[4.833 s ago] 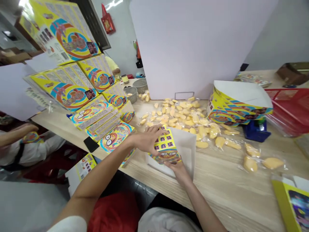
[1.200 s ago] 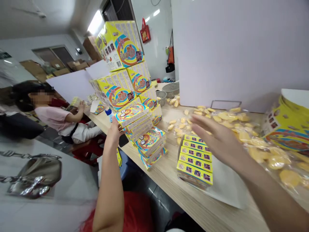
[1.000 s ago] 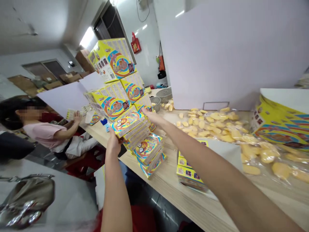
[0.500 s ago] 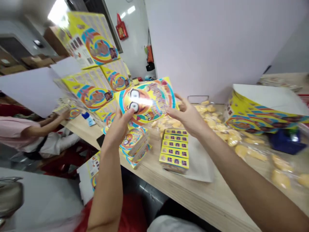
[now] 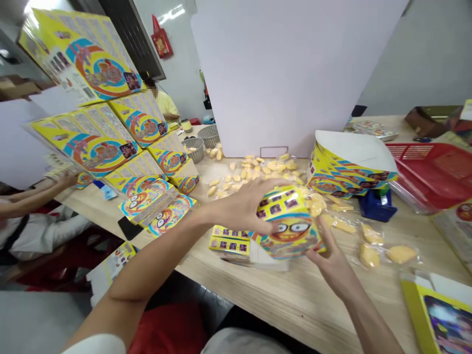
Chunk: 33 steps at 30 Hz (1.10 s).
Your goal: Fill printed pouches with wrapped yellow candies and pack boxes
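Note:
My left hand (image 5: 241, 204) is closed on a bright yellow carton (image 5: 289, 231) printed with a cartoon face, its fingers over the top and its thumb against the front. On the lower right end of the same carton, my right hand (image 5: 332, 260) grips the edge. The carton is tilted above the table, with its face panel and a panel of small pictures towards me. Partly hidden below my left hand, a row of small yellow boxes (image 5: 229, 246) stands beside a white sheet (image 5: 273, 260). Clear packets of yellow pieces (image 5: 265, 169) lie behind the carton.
Stacked yellow cartons (image 5: 99, 152) rise at left. Flat cartons (image 5: 346, 172) lean by a blue tape dispenser (image 5: 378, 206) and a red basket (image 5: 424, 172). A white panel (image 5: 287, 83) stands behind. At far left is another person's hand (image 5: 68, 178).
Both hands have carried the carton right and lower, over the row of small boxes. It has turned, so a side panel now shows. The view has shifted right.

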Available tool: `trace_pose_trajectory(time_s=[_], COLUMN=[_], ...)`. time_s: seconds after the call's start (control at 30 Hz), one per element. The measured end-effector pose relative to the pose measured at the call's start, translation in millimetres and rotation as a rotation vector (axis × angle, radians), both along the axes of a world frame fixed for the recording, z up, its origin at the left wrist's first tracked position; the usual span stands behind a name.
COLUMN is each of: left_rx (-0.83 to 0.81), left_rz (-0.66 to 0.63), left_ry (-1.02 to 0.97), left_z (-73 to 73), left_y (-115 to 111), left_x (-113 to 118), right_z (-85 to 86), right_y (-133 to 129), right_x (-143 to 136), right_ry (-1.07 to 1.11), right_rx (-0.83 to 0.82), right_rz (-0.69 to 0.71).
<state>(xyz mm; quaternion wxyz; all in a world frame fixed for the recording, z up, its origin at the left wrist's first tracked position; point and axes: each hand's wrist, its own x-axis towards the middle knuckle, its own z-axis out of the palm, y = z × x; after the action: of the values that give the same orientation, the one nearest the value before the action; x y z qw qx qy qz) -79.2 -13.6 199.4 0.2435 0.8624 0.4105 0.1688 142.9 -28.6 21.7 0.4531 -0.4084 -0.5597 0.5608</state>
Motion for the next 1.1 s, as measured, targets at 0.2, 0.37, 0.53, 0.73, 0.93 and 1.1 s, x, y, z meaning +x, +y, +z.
trace_pose_trajectory(time_s=[0.2,0.37,0.53,0.73,0.93,1.1], left_rx=[-0.051,-0.041,0.064,0.052,0.061,0.046], left_rz=[-0.165,-0.055,0.330,0.636,0.567,0.547], left_ry=[0.236,0.204,0.127,0.305,0.266,0.232], left_z=[-7.0,-7.5,-46.2,-124.0,-127.7,-121.9], left_y=[0,19,43,36,31,31], left_x=[24,35,-11,-41,-46,-45], right_z=[32.0,36.0,9.5,2.5,20.9,11.3], right_y=[-2,27,54,71,63,50], right_x=[9,-11,1,-3,-24,-47], right_ry=[-0.266,-0.064,0.065,0.107,-0.159,-0.150], right_rx=[0.169,0.058,-0.016,-0.014,0.077,0.114], right_rz=[0.221,0.292,0.070,0.050,0.065,0.097])
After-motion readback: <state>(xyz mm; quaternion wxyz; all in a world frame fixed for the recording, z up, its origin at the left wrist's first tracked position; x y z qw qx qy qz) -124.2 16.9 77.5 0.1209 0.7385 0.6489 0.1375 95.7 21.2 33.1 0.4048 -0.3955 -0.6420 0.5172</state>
